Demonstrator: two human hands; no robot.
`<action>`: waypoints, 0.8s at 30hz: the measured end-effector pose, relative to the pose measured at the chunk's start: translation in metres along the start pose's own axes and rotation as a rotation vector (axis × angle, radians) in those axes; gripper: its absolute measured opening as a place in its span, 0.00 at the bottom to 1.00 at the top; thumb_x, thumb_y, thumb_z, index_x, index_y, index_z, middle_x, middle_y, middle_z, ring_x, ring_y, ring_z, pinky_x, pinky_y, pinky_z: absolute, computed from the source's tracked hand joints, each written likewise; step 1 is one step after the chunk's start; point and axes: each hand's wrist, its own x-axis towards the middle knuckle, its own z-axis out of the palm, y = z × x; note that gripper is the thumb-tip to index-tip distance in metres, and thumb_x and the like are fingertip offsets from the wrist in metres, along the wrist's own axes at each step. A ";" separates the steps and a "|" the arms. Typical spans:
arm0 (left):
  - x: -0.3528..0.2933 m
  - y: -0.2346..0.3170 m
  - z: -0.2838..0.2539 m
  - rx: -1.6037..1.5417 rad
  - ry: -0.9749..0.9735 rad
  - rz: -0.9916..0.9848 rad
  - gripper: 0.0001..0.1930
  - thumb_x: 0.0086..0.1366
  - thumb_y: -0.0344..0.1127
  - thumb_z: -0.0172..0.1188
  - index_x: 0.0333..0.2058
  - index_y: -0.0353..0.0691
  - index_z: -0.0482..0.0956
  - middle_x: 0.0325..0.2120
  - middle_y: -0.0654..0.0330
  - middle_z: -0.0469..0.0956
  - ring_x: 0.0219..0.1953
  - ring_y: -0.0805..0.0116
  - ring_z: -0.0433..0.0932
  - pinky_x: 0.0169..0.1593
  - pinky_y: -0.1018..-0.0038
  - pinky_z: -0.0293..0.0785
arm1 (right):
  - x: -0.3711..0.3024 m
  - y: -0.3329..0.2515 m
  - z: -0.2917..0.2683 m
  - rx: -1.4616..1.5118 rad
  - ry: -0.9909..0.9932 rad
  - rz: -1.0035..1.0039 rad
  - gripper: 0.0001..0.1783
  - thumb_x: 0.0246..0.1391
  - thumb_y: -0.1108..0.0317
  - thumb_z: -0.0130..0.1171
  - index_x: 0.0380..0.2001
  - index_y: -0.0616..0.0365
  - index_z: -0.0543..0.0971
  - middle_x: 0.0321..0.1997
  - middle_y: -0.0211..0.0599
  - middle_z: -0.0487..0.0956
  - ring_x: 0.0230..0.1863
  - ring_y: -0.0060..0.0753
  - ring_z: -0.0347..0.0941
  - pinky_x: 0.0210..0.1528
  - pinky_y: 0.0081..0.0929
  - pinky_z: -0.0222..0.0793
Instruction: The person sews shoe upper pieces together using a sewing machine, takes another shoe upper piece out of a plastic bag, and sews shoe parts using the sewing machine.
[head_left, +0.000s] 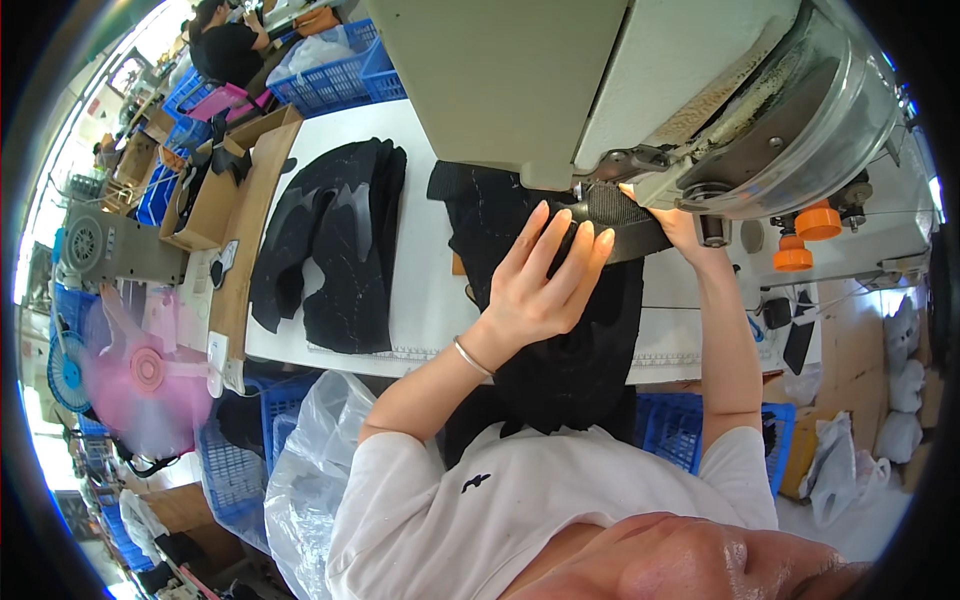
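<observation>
A dark fabric piece with a ribbed, mesh-like part (612, 208) lies under the sewing machine head (740, 120). More black fabric (570, 365) hangs from it over the table's front edge. My left hand (545, 280) rests on the fabric left of the needle area, fingers stretched and slightly apart; its thumb is hidden. At the right side of the piece, my right hand (680, 228) holds its edge, partly covered by the machine head. The needle itself cannot be made out. Left of my hands, a stack of black cut fabric pieces (350, 230) lies on the white table (428, 290).
Orange knobs (818, 222) hang at the machine's right. Blue crates (665, 425) and a clear plastic bag (320, 460) stand below the table. A pink fan (147, 370) and a cardboard box (205, 205) are left. A co-worker (228, 45) sits farther back.
</observation>
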 end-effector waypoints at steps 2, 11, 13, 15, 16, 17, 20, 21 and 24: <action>0.001 -0.002 0.002 -0.006 0.009 0.000 0.14 0.46 0.29 0.66 0.35 0.40 0.86 0.34 0.59 0.79 0.41 0.57 0.79 0.51 0.59 0.81 | 0.002 0.006 -0.001 0.024 0.001 -0.018 0.15 0.44 0.71 0.63 0.37 0.65 0.77 0.35 0.39 0.80 0.36 0.34 0.75 0.42 0.31 0.70; 0.003 -0.007 0.007 0.000 0.012 0.028 0.13 0.45 0.29 0.66 0.34 0.40 0.86 0.31 0.61 0.77 0.40 0.59 0.78 0.52 0.57 0.79 | 0.005 0.016 -0.009 -0.016 -0.099 0.032 0.14 0.59 0.63 0.61 0.45 0.59 0.81 0.46 0.34 0.80 0.48 0.29 0.74 0.53 0.30 0.69; 0.002 -0.009 0.009 0.002 0.010 0.040 0.16 0.43 0.29 0.65 0.35 0.42 0.87 0.30 0.61 0.76 0.40 0.60 0.77 0.53 0.56 0.79 | 0.005 0.024 -0.007 0.064 -0.096 0.060 0.14 0.60 0.63 0.61 0.45 0.59 0.81 0.47 0.34 0.80 0.48 0.29 0.74 0.53 0.30 0.69; 0.003 -0.009 0.010 -0.009 0.018 0.031 0.17 0.42 0.29 0.65 0.36 0.43 0.87 0.31 0.62 0.75 0.40 0.60 0.77 0.52 0.56 0.79 | 0.005 0.026 -0.006 0.143 -0.091 0.087 0.14 0.60 0.63 0.61 0.45 0.59 0.81 0.47 0.34 0.80 0.48 0.29 0.74 0.53 0.30 0.69; 0.004 -0.009 0.011 -0.019 0.024 0.022 0.18 0.41 0.29 0.64 0.36 0.45 0.87 0.31 0.62 0.75 0.39 0.61 0.76 0.52 0.56 0.79 | 0.006 0.023 -0.003 0.138 -0.048 0.053 0.14 0.60 0.63 0.61 0.44 0.59 0.81 0.47 0.33 0.80 0.48 0.29 0.74 0.53 0.29 0.69; 0.004 -0.011 0.010 -0.018 0.023 0.021 0.18 0.41 0.29 0.64 0.36 0.45 0.87 0.31 0.62 0.75 0.39 0.61 0.76 0.52 0.56 0.79 | 0.006 0.021 -0.001 0.134 -0.004 0.018 0.13 0.60 0.63 0.61 0.43 0.60 0.81 0.46 0.33 0.80 0.47 0.28 0.74 0.52 0.29 0.69; 0.006 -0.013 0.008 -0.026 -0.009 0.040 0.18 0.43 0.28 0.64 0.37 0.46 0.87 0.33 0.63 0.75 0.39 0.61 0.76 0.51 0.58 0.80 | 0.003 0.025 -0.005 0.080 -0.059 0.089 0.13 0.59 0.62 0.62 0.42 0.60 0.80 0.45 0.33 0.80 0.47 0.28 0.74 0.52 0.28 0.69; 0.006 -0.011 0.008 0.013 -0.005 0.062 0.17 0.45 0.28 0.64 0.37 0.46 0.87 0.34 0.62 0.76 0.39 0.61 0.76 0.49 0.60 0.80 | 0.000 0.033 -0.003 0.080 -0.058 0.090 0.13 0.59 0.62 0.62 0.42 0.60 0.80 0.45 0.33 0.80 0.47 0.28 0.74 0.52 0.28 0.69; -0.002 -0.010 0.010 0.075 -0.007 0.116 0.16 0.47 0.28 0.64 0.37 0.46 0.87 0.34 0.61 0.76 0.39 0.61 0.76 0.47 0.65 0.80 | -0.008 0.048 0.009 0.501 0.126 0.280 0.22 0.48 0.68 0.68 0.45 0.61 0.71 0.45 0.36 0.76 0.45 0.31 0.74 0.46 0.27 0.72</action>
